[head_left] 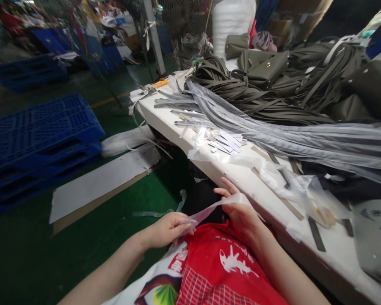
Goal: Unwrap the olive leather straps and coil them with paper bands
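A translucent plastic strip [213,207] stretches between my two hands above the red apron [216,241]. My left hand [174,228] pinches its lower end, thumb on top and fingers curled beneath. The other end runs across my right hand [239,214], held at the thumb, while a couple of fingers point outward. My right hand is beside the front edge of the white table [209,167]. On that table lie small white paper slips [228,143] and a long bundle of straps in clear plastic sleeves [273,135].
Dark olive straps [241,91] and olive leather-like pouches [268,67] are heaped on the far side of the table. Blue pallets [44,140] are stacked on the green floor at left, near a white board [104,182]. A metal post [155,38] stands behind.
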The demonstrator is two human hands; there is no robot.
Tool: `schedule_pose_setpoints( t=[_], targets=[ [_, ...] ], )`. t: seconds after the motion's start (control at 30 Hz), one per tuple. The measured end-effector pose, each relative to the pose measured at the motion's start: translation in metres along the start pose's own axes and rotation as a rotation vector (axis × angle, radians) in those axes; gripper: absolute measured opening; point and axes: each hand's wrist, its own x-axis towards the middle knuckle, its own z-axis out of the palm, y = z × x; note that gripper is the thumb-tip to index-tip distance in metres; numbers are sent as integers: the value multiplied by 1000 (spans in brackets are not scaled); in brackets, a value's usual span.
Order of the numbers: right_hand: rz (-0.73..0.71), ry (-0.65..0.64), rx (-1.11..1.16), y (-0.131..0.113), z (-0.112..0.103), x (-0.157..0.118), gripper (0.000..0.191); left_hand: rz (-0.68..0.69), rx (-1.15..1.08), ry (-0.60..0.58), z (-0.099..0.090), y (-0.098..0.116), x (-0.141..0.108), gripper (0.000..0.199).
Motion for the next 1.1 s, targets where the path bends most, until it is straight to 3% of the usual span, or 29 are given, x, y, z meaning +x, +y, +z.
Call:
schedule_pose_setpoints(
  t=[0.13, 0.33, 0.43, 0.5, 0.6, 0.7, 0.8, 0.9, 1.0, 1.1],
  targets=[
    [-76, 230, -41, 0, -15, 2, 30, -25, 46, -3, -5, -6, 3, 49],
    [-166, 445, -242, -4, -40, 5, 31, -137, 196, 20, -23, -43, 9, 50],
    [-167, 426, -375, -6, -41, 3, 33, -52, 446, 95, -27, -52, 13, 39],
    [-217, 341, -505, -8, -35, 0, 29, 40, 598, 171, -23, -42, 17, 32],
    [-372, 153, -731, -9, -16, -6, 22, 199, 671, 212, -8, -3, 29, 30],
    [-499, 50, -899, -12, 3, -16, 15, 434, 613, 74, 15, 39, 49, 29],
    [-543, 76, -956, -22, 4, -25, 12, 554, 454, -4, 35, 58, 73, 33],
    [-568, 282, -1074, -44, -30, -42, 14, 554, 297, 36, 46, 54, 95, 37],
    [-612, 710, -1362, -64, -93, -71, 19, 533, 201, 67, 51, 44, 109, 34],
    [-477, 1052, -1586, -70, -159, -105, 27, 501, 165, 64, 52, 38, 118, 34]
  ],
)
